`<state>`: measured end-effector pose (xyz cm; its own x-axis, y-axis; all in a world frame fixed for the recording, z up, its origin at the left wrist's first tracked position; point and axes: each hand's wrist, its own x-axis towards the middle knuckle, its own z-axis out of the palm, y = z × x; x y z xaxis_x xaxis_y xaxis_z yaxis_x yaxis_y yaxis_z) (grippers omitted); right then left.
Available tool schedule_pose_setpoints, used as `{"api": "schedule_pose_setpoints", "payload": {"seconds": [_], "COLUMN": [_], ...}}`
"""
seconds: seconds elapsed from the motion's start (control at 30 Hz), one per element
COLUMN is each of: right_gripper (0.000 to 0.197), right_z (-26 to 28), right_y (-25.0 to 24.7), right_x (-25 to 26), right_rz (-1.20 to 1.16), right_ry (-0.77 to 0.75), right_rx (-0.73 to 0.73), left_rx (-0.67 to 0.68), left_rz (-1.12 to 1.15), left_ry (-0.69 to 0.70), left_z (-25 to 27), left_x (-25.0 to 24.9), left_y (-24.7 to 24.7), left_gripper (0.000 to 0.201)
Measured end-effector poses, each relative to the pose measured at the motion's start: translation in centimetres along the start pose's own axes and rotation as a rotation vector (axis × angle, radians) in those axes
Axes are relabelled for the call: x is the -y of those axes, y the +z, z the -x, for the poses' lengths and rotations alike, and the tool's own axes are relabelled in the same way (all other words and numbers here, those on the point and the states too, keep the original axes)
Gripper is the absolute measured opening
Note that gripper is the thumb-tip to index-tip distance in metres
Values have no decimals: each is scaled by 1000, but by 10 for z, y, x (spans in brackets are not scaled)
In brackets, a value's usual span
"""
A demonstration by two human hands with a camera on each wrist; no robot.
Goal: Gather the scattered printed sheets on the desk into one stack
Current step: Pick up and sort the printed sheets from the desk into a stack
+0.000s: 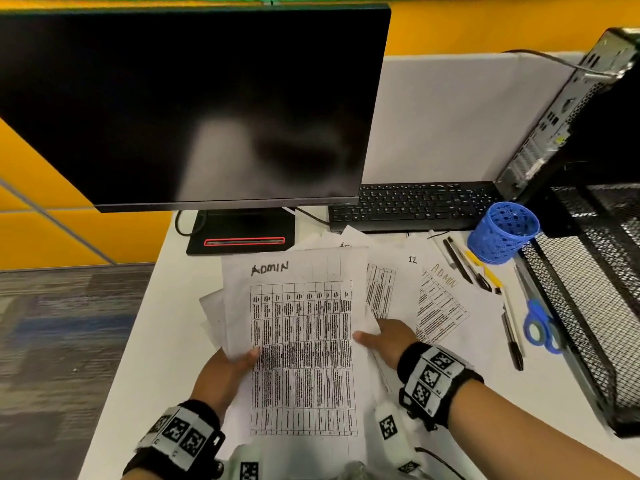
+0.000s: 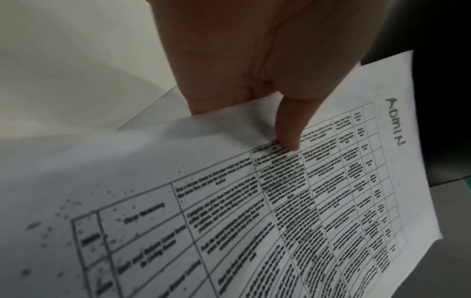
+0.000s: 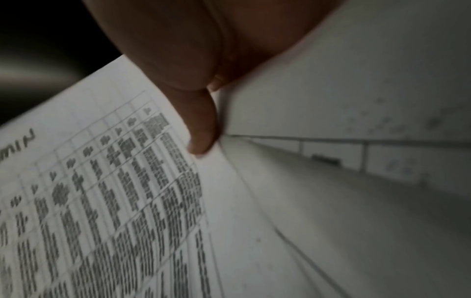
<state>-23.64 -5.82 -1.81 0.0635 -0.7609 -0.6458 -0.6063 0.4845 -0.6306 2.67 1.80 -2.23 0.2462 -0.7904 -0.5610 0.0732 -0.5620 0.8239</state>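
- White desk point(image 1: 145, 341): loose printed sheets point(image 1: 440, 306) fanned out near the keyboard point(image 1: 412, 206).
- Left hand point(image 1: 225, 372) and right hand point(image 1: 388, 337) both pinch the "ADMIN" sheet point(image 1: 301, 341), thumbs on top.

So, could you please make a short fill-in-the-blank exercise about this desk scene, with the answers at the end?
1. The word handwritten at the top of the held sheet is ____.
2. The pen holder lying on its side is ____ in colour.
3. The scissors lie on the ____ side of the desk.
4. The monitor screen is ____.

Answers: ADMIN; blue; right; off
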Motion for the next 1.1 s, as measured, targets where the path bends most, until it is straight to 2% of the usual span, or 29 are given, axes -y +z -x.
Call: {"api": "schedule_pose_setpoints", "payload": {"seconds": [0.2, 0.23, 0.33, 0.37, 0.53, 0.7, 0.8, 0.87, 0.9, 0.97, 1.0, 1.1], "right_gripper": [16, 13, 18, 22, 28, 24, 13, 12, 18, 48, 52, 18], "right_z": [13, 12, 14, 16, 32, 50, 54, 55, 55, 60, 64, 80], "right_y": [-23, -27, -43, -49, -70, -81, -85, -89, -91, -97, -100, -105], "right_x": [-8, -10, -13, -13, -10, -4, -3, -3, -2, -1, 2, 18], "right_rz": [-407, -467, -482, -470, -522, -731, -803, -864, -881, -828, -770, -430], "right_ry": [-133, -139, -186, -214, -334, -418, -430, -434, -432, -408, -424, -537], "right_rx": [-76, -89, -127, -138, -206, -105, -97, -104, -117, -181, -222, -310], "left_rx": [6, 18, 33, 46, 133, 191, 144, 85, 43, -46, -85, -116], "left_rz": [103, 132, 179, 193, 250, 233, 174, 123, 97, 72, 76, 103], "left_ry": [26, 44, 70, 75, 69, 111, 162, 222, 251, 312, 353, 488], "left_z": [-2, -1, 1, 2, 1, 6, 6, 6, 6, 11, 15, 31], "left_x": [-6, -9, -22, -27, -49, -70, -79, -84, -87, -94, -98, -113], "left_y": [1, 1, 3, 5, 20, 54, 71, 80, 84, 92, 95, 106], "left_gripper": [87, 76, 23, 20, 31, 27, 33, 29, 30, 39, 43, 46]}}
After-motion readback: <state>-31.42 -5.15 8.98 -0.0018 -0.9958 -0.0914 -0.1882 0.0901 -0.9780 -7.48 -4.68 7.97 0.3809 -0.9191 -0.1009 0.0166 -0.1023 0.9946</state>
